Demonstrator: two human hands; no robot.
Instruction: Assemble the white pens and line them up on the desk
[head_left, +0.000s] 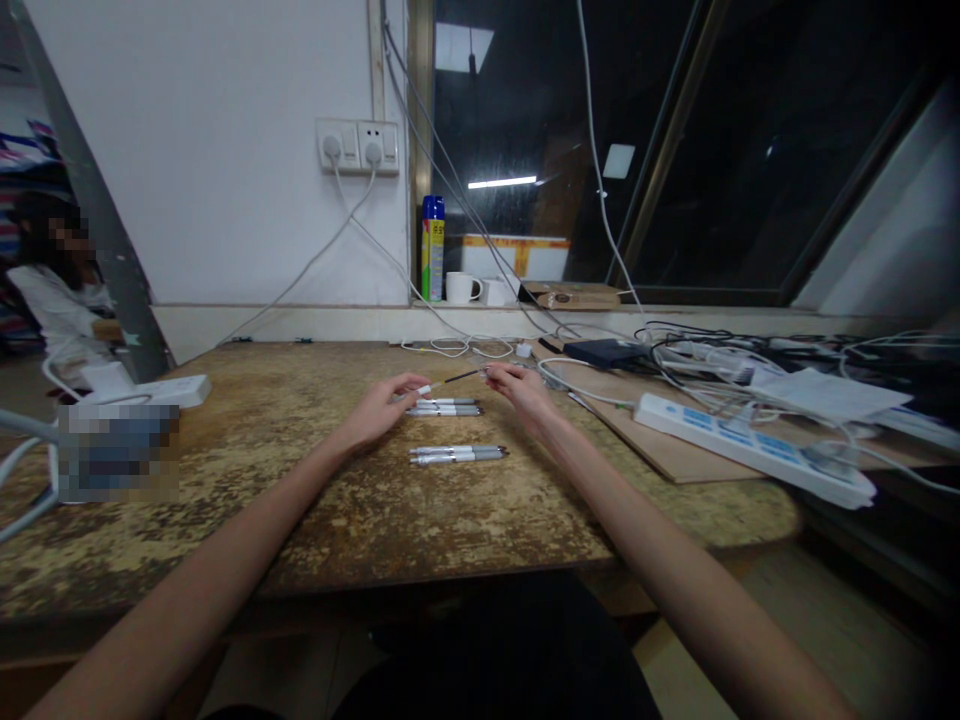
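Observation:
My left hand (pixel 394 396) is closed on a white pen barrel (pixel 424 390), held just above the table. A thin dark refill (pixel 459 377) reaches from that barrel toward my right hand (pixel 517 386), whose fingers are pinched at its far end; what exactly they grip there is too small to tell. Under the hands lie several white and grey pens (pixel 450 409) side by side. Nearer to me is another group of white and grey pens (pixel 457 455), also lying sideways.
A worn wooden table (pixel 337 540) spans the view. At right, a white power strip (pixel 750 450) lies across a brown board (pixel 652 440) among cables. A spray can (pixel 433 250) and white mug (pixel 460 288) stand on the sill. A person (pixel 60 290) is at far left.

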